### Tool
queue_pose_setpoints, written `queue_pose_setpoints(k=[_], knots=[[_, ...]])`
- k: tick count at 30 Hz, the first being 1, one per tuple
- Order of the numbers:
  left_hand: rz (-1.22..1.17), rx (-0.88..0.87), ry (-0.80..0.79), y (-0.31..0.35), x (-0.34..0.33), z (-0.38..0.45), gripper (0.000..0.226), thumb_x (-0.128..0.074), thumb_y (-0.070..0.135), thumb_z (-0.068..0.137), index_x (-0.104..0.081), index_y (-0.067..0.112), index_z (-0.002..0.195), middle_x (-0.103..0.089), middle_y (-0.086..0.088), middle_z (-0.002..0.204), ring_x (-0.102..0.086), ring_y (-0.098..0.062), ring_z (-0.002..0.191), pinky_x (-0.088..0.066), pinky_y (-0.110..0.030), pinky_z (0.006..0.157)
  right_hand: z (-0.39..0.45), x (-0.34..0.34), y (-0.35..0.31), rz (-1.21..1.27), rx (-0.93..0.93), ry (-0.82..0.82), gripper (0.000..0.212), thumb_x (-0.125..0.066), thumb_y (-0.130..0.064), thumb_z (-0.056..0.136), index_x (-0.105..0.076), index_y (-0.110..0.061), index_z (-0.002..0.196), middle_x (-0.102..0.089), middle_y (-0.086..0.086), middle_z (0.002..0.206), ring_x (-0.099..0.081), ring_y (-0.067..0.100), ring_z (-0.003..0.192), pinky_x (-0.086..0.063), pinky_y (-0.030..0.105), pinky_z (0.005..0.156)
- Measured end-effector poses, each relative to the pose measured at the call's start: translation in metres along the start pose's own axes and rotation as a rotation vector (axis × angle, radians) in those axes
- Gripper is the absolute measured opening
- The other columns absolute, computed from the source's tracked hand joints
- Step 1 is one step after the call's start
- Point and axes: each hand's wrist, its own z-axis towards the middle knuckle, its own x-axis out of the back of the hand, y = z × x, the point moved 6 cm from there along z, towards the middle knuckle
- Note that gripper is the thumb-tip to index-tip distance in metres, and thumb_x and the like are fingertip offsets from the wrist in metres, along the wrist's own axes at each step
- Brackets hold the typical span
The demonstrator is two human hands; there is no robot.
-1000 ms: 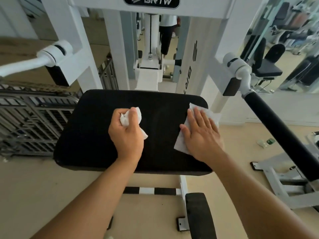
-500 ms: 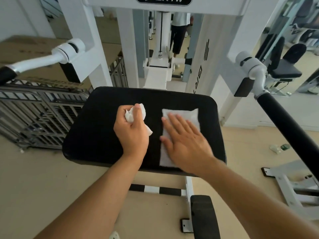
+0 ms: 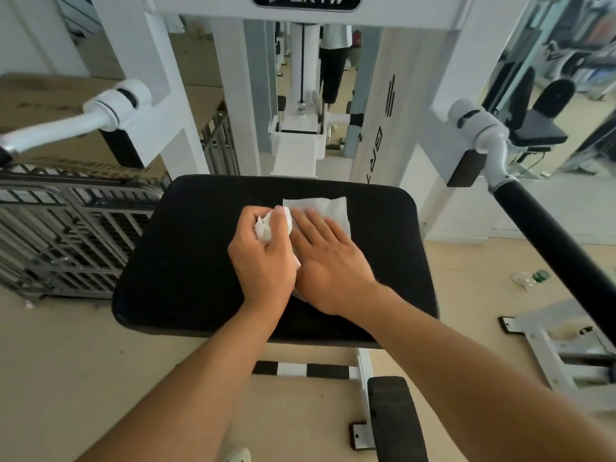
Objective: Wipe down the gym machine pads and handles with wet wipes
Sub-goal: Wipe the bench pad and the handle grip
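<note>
A black padded cushion [image 3: 186, 261] of a white gym machine fills the middle of the view. My right hand [image 3: 328, 261] lies flat, fingers straight, pressing a spread white wet wipe [image 3: 328, 206] onto the pad's centre. My left hand [image 3: 263, 258] rests on the pad just left of it, touching the right hand, and grips a crumpled white wipe [image 3: 265, 228] in its curled fingers. A black padded handle [image 3: 563, 248] slants down at the right, and a white lever arm [image 3: 66, 126] reaches out at the left.
The white machine frame [image 3: 233, 105] rises behind the pad. A grey metal rack [image 3: 66, 228] lies on the floor at left. A smaller black pad [image 3: 396, 418] sits below. Another machine's base [image 3: 560, 348] and a small bottle [image 3: 533, 278] are on the floor at right.
My right hand has slid the flat wipe leftward from the pad's right edge to its centre, up against the left hand. The left hand kept its hold on the crumpled wipe.
</note>
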Motion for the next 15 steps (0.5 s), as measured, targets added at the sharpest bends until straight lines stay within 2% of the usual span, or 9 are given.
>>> queue_pose_setpoints(k=[3,6,7,9,11,13,15], knots=[[0.061,-0.066,-0.113,0.002,-0.012,0.0,0.013,-0.062,0.026,0.099,-0.057,0.02,0.088,-0.057,0.013,0.074,-0.06,0.005,0.075,-0.046,-0.007,0.063,-0.025,-0.002,0.045,0.046,-0.265,0.035,0.068,-0.005,-0.06,0.106,0.01,-0.026,0.163,0.018,-0.006,0.168,0.021,0.015,0.155,0.009,0.041,0.128],[0.128,-0.076,-0.197,0.0,-0.023,0.001,0.014,-0.059,0.035,0.098,-0.056,0.024,0.089,-0.058,0.012,0.075,-0.06,0.0,0.073,-0.048,-0.012,0.059,-0.01,0.007,0.104,0.117,-0.487,0.049,0.07,-0.009,-0.062,0.105,0.006,-0.027,0.163,0.011,-0.004,0.171,0.014,0.016,0.157,0.008,0.04,0.127],[0.141,-0.082,-0.216,-0.001,-0.026,0.001,0.015,-0.059,0.037,0.098,-0.057,0.025,0.089,-0.058,0.011,0.075,-0.061,-0.001,0.072,-0.048,-0.014,0.059,0.003,0.012,0.119,0.138,-0.529,0.061,0.07,-0.012,-0.062,0.105,0.0,-0.026,0.164,0.003,-0.001,0.172,0.008,0.018,0.158,0.005,0.042,0.127],[0.144,-0.115,-0.242,0.0,-0.03,0.003,0.017,-0.057,0.039,0.098,-0.057,0.024,0.089,-0.058,0.011,0.074,-0.06,-0.003,0.069,-0.048,-0.017,0.058,0.032,0.021,0.138,0.15,-0.562,0.071,0.067,-0.016,-0.059,0.106,-0.023,-0.022,0.161,-0.025,0.007,0.167,-0.019,0.026,0.155,-0.01,0.046,0.127],[0.141,-0.154,-0.267,0.001,-0.032,0.005,0.018,-0.057,0.039,0.098,-0.056,0.024,0.088,-0.057,0.011,0.073,-0.06,-0.004,0.066,-0.048,-0.017,0.056,0.054,0.029,0.142,0.151,-0.571,0.033,0.063,-0.016,-0.056,0.106,-0.052,-0.016,0.14,-0.055,0.012,0.143,-0.048,0.03,0.134,-0.029,0.048,0.117],[0.13,-0.168,-0.298,0.001,-0.034,0.007,0.019,-0.056,0.04,0.098,-0.056,0.024,0.088,-0.057,0.01,0.071,-0.059,-0.004,0.065,-0.047,-0.017,0.055,0.06,0.035,0.142,0.139,-0.578,0.011,0.061,-0.017,-0.055,0.107,-0.062,-0.016,0.118,-0.065,0.011,0.123,-0.058,0.029,0.116,-0.037,0.048,0.109],[0.136,-0.157,-0.33,0.0,-0.036,0.009,0.019,-0.055,0.042,0.098,-0.056,0.025,0.089,-0.057,0.011,0.072,-0.059,-0.003,0.065,-0.046,-0.016,0.056,0.05,0.038,0.148,0.172,-0.617,0.024,0.059,-0.018,-0.055,0.107,-0.062,-0.017,0.115,-0.064,0.01,0.12,-0.059,0.03,0.114,-0.039,0.047,0.105]])
